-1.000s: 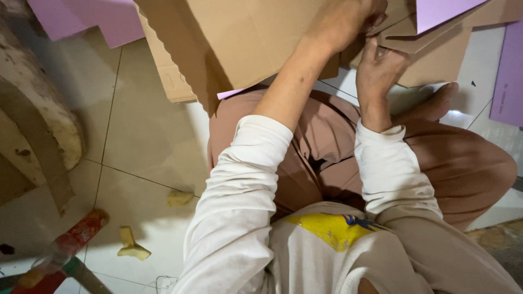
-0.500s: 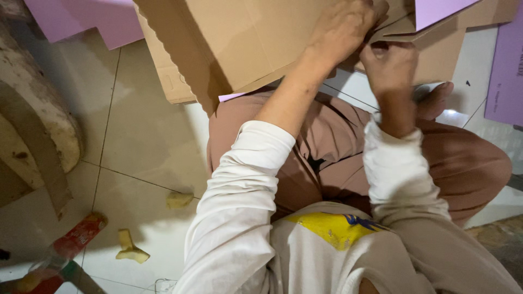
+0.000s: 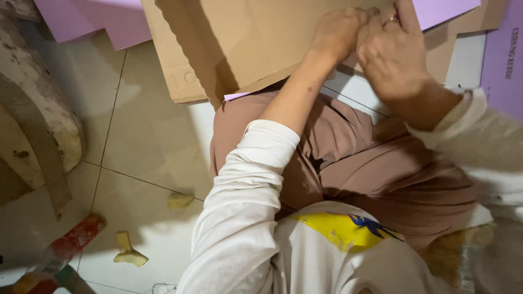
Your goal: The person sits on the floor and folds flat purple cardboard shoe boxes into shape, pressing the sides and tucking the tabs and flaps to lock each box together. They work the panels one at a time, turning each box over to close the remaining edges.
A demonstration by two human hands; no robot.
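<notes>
Pressing brown cardboard sheet (image 3: 261,43) over lap: left hand (image 3: 338,32), right hand (image 3: 389,51) side by side, fingers curled gripping sheet edge; purple foam board (image 3: 92,22) beneath, tiled floor (image 3: 147,141).

**Two hands meet at the top of the frame**

Seen from above, a seated person reaches forward with both arms, knees bent beneath them. The left hand (image 3: 339,31) is curled into a loose fist, knuckles up, its bare forearm running down and to the left into a white sleeve pushed up below the elbow. The right hand (image 3: 393,51) sits just beside it, touching it, back of the hand toward the camera, fingers (image 3: 406,13) pointing away and slightly bent, a ring on one of them. The right wrist bends sharply, and its white sleeve cuff sits right at the wrist.
</notes>
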